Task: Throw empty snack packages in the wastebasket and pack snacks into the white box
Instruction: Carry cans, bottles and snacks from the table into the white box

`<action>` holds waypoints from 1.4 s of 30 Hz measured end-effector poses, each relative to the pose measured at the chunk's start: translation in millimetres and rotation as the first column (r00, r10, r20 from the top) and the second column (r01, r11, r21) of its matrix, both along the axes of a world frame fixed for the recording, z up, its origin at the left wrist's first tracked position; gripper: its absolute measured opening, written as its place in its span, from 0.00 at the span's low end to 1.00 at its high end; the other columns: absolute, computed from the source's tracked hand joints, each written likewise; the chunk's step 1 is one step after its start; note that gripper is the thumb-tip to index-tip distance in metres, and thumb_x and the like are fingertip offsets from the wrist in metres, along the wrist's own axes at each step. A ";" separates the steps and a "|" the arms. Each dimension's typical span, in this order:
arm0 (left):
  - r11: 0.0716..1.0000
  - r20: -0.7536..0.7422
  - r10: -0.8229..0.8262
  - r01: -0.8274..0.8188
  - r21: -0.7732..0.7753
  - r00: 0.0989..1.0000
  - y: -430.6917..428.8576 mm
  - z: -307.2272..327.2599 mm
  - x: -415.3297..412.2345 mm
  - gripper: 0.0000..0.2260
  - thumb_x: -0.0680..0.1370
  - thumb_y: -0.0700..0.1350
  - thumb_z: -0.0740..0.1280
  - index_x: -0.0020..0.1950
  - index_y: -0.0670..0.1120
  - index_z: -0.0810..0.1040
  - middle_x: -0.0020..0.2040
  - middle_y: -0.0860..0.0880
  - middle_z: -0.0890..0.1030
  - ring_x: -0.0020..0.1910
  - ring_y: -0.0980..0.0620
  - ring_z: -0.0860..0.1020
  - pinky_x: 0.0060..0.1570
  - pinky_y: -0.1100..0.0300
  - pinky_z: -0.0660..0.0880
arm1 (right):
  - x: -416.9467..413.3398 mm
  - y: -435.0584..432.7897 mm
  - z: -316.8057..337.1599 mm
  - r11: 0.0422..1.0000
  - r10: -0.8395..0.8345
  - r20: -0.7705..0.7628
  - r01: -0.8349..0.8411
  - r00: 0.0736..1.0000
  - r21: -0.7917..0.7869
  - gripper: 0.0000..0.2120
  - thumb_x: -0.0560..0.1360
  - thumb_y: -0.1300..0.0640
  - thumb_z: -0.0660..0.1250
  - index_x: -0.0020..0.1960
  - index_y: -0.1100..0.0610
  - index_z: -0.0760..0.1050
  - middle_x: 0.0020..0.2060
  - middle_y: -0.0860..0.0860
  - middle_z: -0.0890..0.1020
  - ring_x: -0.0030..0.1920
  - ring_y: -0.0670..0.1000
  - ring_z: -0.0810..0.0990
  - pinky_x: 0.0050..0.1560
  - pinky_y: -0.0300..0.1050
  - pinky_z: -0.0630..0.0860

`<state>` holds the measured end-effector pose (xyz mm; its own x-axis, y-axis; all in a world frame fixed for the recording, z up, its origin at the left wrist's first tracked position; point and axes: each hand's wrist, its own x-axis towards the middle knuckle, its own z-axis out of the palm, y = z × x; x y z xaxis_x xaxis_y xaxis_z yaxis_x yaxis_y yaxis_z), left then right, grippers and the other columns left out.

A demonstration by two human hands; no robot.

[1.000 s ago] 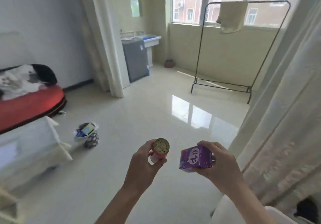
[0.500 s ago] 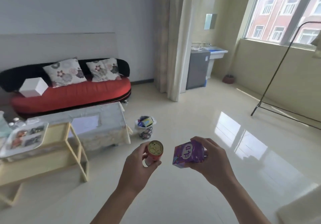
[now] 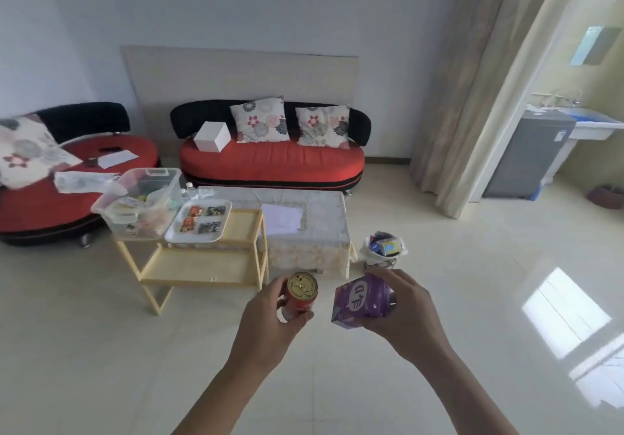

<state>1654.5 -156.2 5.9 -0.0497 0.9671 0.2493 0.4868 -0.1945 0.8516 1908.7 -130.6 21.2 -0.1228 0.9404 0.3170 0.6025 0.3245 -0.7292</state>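
Snack can (image 3: 300,296), red with a gold lid, sits in the left grip (image 3: 266,328), whose fingers curl round its body. Its long axis is nearly upright and tipped, the lid pointing up toward the camera. The right grip (image 3: 410,316) holds the purple snack carton (image 3: 358,301) from above and behind. The carton is tilted, with its printed face to the camera, one corner pointing down-left and its length running right into the palm.

Both holds match those of half a second ago, but the view has swung left. The red sofa (image 3: 270,162) is now central, a second sofa (image 3: 37,208) has come into view, and the clothes rail is gone. The white box (image 3: 212,136) lies on the central sofa. The wastebasket (image 3: 368,253), holding packages, now stands just above the right grip, beside the cloth-covered table (image 3: 326,221).
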 end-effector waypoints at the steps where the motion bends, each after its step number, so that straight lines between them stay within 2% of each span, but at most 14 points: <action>1: 0.999 -0.007 0.032 -0.032 -0.007 0.999 4.5 -2.8 -13.0 0.23 0.70 0.48 0.81 0.61 0.59 0.77 0.54 0.63 0.83 0.55 0.63 0.80 0.57 0.64 0.78 | -13.9 11.7 -3.1 1.000 0.025 0.001 -0.025 1.000 -0.002 0.38 0.54 0.52 0.86 0.62 0.42 0.78 0.54 0.37 0.78 0.48 0.45 0.82 0.43 0.44 0.82; 5: 0.990 -0.007 0.136 -0.136 -0.025 0.991 32.1 -13.5 -61.5 0.23 0.69 0.49 0.81 0.62 0.56 0.78 0.53 0.62 0.83 0.55 0.61 0.81 0.57 0.59 0.80 | -67.8 62.4 -11.8 0.992 0.126 0.040 -0.126 0.991 -0.004 0.37 0.54 0.49 0.86 0.61 0.43 0.78 0.52 0.33 0.78 0.49 0.44 0.81 0.44 0.39 0.81; 9: 0.975 0.013 0.219 -0.219 -0.029 0.976 74.2 -19.6 -103.0 0.24 0.69 0.47 0.82 0.63 0.55 0.79 0.54 0.62 0.83 0.56 0.61 0.81 0.58 0.63 0.79 | -118.1 123.6 -19.5 0.980 0.200 0.079 -0.200 0.977 -0.013 0.38 0.55 0.47 0.86 0.63 0.45 0.78 0.53 0.34 0.77 0.49 0.39 0.79 0.43 0.31 0.77; 12: 0.964 0.021 0.267 -0.267 -0.024 0.963 113.0 -18.6 -131.0 0.25 0.69 0.47 0.82 0.63 0.55 0.78 0.54 0.64 0.83 0.57 0.63 0.80 0.57 0.67 0.77 | -156.5 175.9 -21.1 0.968 0.249 0.096 -0.249 0.964 -0.011 0.37 0.56 0.46 0.86 0.63 0.45 0.78 0.51 0.37 0.77 0.47 0.42 0.79 0.45 0.37 0.79; 15: 0.949 0.012 0.315 -0.315 -0.022 0.949 151.8 -15.7 -156.9 0.24 0.70 0.48 0.81 0.63 0.54 0.78 0.55 0.63 0.83 0.57 0.64 0.80 0.56 0.70 0.76 | -191.3 227.2 -20.8 0.964 0.264 0.142 -0.266 0.954 -0.009 0.35 0.57 0.47 0.86 0.62 0.45 0.78 0.50 0.40 0.77 0.44 0.43 0.77 0.41 0.28 0.73; 19: 0.934 -0.030 0.355 -0.355 -0.022 0.935 208.6 -13.7 -188.0 0.24 0.69 0.48 0.81 0.63 0.54 0.78 0.55 0.62 0.83 0.56 0.64 0.80 0.57 0.66 0.78 | -226.0 295.6 -23.3 0.946 0.324 0.106 -0.322 0.940 -0.034 0.37 0.56 0.46 0.86 0.63 0.46 0.78 0.52 0.41 0.79 0.47 0.45 0.79 0.43 0.33 0.76; 22: 0.923 -0.035 0.382 -0.383 -0.033 0.924 251.9 -14.9 -209.2 0.25 0.69 0.48 0.82 0.64 0.55 0.78 0.55 0.61 0.83 0.57 0.63 0.81 0.58 0.61 0.79 | -246.8 339.8 -19.4 0.942 0.335 0.121 -0.331 0.934 -0.055 0.37 0.57 0.45 0.85 0.64 0.44 0.76 0.53 0.39 0.78 0.47 0.42 0.78 0.39 0.28 0.72; 26: 0.914 -0.035 0.402 -0.403 -0.037 0.915 302.2 -21.2 -229.4 0.28 0.69 0.48 0.82 0.66 0.53 0.78 0.56 0.60 0.83 0.56 0.63 0.80 0.57 0.61 0.79 | -262.8 392.4 -18.9 0.937 0.346 0.139 -0.337 0.928 -0.086 0.36 0.58 0.48 0.85 0.63 0.45 0.77 0.52 0.39 0.77 0.48 0.42 0.78 0.40 0.30 0.75; 29: 0.915 0.015 0.398 -0.396 -0.077 0.917 339.6 -32.3 -244.4 0.28 0.69 0.49 0.82 0.67 0.53 0.77 0.56 0.60 0.83 0.57 0.64 0.80 0.58 0.62 0.79 | -274.2 427.4 -25.1 0.942 0.333 0.164 -0.319 0.929 -0.103 0.36 0.58 0.48 0.85 0.63 0.45 0.76 0.52 0.39 0.77 0.49 0.43 0.78 0.42 0.33 0.76; 34: 0.933 0.067 0.346 -0.336 -0.132 0.936 406.2 -62.2 -270.1 0.27 0.69 0.49 0.82 0.63 0.61 0.75 0.57 0.61 0.83 0.58 0.63 0.80 0.59 0.58 0.80 | -298.6 480.9 -46.2 0.954 0.284 0.214 -0.253 0.935 -0.160 0.35 0.60 0.52 0.84 0.65 0.47 0.76 0.54 0.41 0.77 0.49 0.46 0.78 0.43 0.35 0.77; 38: 0.955 0.057 0.255 -0.242 -0.174 0.965 478.2 -86.8 -303.3 0.25 0.69 0.48 0.82 0.62 0.57 0.77 0.55 0.62 0.83 0.57 0.65 0.79 0.59 0.60 0.79 | -335.2 532.4 -70.8 0.959 0.232 0.223 -0.184 0.947 -0.216 0.36 0.61 0.51 0.84 0.68 0.48 0.76 0.57 0.43 0.78 0.50 0.48 0.78 0.48 0.41 0.80; 42: 0.961 0.075 0.167 -0.146 -0.233 0.983 553.3 -109.2 -334.5 0.25 0.69 0.47 0.82 0.62 0.54 0.77 0.54 0.60 0.83 0.56 0.64 0.80 0.58 0.60 0.80 | -371.2 581.7 -93.3 0.961 0.168 0.249 -0.102 0.954 -0.256 0.38 0.61 0.49 0.84 0.68 0.49 0.76 0.59 0.44 0.78 0.52 0.50 0.80 0.49 0.42 0.80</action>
<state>1320.0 397.1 -103.3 -0.2178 0.9759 0.0127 0.4122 0.0802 0.9075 1537.5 451.1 -72.1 -0.3025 0.9528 0.0245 0.7472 0.2530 -0.6145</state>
